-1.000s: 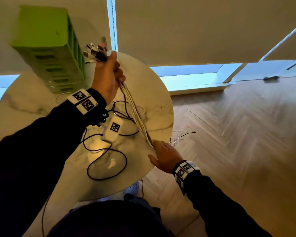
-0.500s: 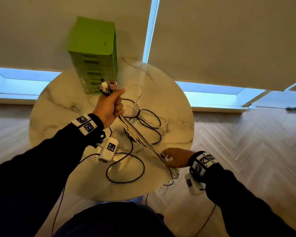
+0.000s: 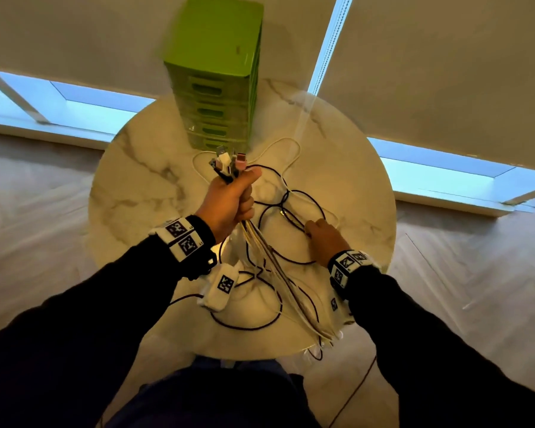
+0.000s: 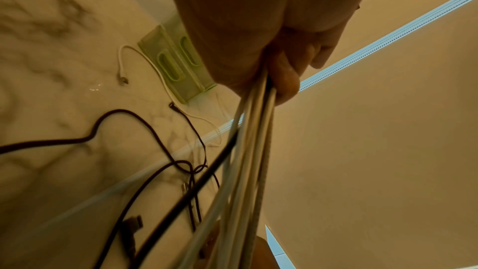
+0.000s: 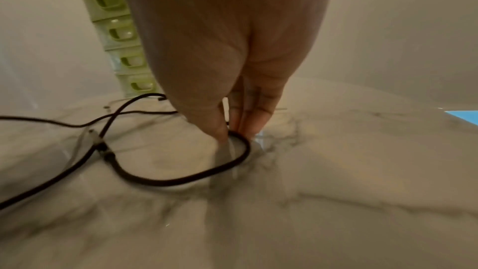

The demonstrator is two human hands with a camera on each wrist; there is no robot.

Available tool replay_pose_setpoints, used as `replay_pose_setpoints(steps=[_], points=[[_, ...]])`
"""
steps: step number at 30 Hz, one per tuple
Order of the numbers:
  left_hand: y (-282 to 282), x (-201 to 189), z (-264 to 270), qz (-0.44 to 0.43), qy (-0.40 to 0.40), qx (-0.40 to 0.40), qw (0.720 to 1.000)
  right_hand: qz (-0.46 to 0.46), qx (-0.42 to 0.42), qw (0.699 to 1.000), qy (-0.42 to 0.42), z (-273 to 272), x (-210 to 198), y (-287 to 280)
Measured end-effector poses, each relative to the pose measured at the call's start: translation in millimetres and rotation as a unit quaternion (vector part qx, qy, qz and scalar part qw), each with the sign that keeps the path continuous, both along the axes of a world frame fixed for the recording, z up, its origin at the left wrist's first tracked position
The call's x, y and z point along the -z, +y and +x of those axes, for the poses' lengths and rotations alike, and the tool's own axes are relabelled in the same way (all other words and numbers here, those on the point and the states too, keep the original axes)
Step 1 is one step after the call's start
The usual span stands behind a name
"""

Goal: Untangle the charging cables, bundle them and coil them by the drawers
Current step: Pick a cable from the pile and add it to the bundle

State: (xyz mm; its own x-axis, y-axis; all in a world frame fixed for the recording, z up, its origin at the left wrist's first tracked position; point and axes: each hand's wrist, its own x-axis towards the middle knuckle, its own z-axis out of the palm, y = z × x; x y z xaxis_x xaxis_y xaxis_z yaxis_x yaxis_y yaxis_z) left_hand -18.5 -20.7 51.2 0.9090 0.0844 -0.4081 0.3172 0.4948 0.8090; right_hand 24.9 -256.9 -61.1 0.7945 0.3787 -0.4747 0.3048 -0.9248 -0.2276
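Observation:
My left hand (image 3: 232, 199) is raised over the round marble table (image 3: 142, 186) and grips a bundle of mostly white cables (image 3: 269, 257). The plugs (image 3: 229, 163) stick out above the fist, and the strands slope down to the table's near edge. The left wrist view shows the left hand (image 4: 258, 38) curled round the bundle (image 4: 245, 161). My right hand (image 3: 325, 239) reaches onto the table, and in the right wrist view its fingers (image 5: 248, 109) point straight down at a loose black cable (image 5: 181, 181). The green drawers (image 3: 217, 88) stand at the table's far side, with a white cable (image 4: 120, 58) beside them.
A white tagged device (image 3: 221, 285) hangs below my left wrist. Cream roller blinds and a bead cord (image 3: 328, 50) fill the wall behind the table. Pale wooden floor (image 3: 460, 288) surrounds the table, and bundle ends dangle off its near edge.
My right hand has left the lower end of the bundle at the table's edge and moved up onto the table to the black cable. My left hand still holds the bundle.

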Motion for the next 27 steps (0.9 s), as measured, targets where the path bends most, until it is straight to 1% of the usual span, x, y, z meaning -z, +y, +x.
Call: replay_pose_setpoints(steps=[2, 4, 6, 7, 8, 13, 15, 18, 19, 22, 23, 24, 26, 27], points=[[2, 5, -2, 0.003, 0.005, -0.009, 1.000, 0.027, -0.028, 0.999, 0.037, -3, 5, 9], [2, 8, -2, 0.004, 0.008, -0.014, 1.000, 0.081, -0.049, 0.993, 0.067, -7, 6, 19], [2, 9, -1, 0.005, 0.007, -0.019, 1.000, 0.163, -0.014, 0.985, 0.058, -7, 3, 28], [1, 9, 0, 0.006, 0.007, -0.022, 1.000, 0.185, 0.009, 0.982, 0.045, -4, 1, 31], [0, 8, 0, 0.007, 0.007, -0.024, 1.000, 0.188, 0.021, 0.981, 0.035, 0, 0, 32], [-3, 8, 0, 0.012, 0.009, -0.032, 0.999, 0.078, -0.014, 0.996, 0.034, 13, 11, 24], [-2, 9, -1, 0.015, 0.015, -0.036, 0.999, 0.052, -0.029, 0.998, 0.005, 13, 15, 21], [-1, 11, -4, 0.019, 0.021, -0.041, 0.999, -0.020, -0.098, 0.993, -0.058, 14, 21, 19], [-1, 11, -5, 0.022, 0.024, -0.042, 0.999, -0.037, -0.116, 0.990, -0.066, 15, 23, 18], [-3, 14, -8, 0.024, 0.022, -0.043, 0.999, -0.051, -0.142, 0.987, -0.050, 17, 20, 15], [-4, 14, -9, 0.022, 0.022, -0.044, 0.999, -0.029, -0.140, 0.989, -0.037, 19, 16, 15], [-4, 14, -9, 0.021, 0.021, -0.044, 0.999, 0.013, -0.122, 0.992, -0.019, 21, 9, 15], [-7, 15, -9, 0.021, 0.025, -0.044, 0.998, 0.144, -0.041, 0.989, 0.014, 27, -8, 13], [-9, 15, -9, 0.024, 0.028, -0.046, 0.998, 0.211, 0.006, 0.977, 0.014, 31, -17, 12]])
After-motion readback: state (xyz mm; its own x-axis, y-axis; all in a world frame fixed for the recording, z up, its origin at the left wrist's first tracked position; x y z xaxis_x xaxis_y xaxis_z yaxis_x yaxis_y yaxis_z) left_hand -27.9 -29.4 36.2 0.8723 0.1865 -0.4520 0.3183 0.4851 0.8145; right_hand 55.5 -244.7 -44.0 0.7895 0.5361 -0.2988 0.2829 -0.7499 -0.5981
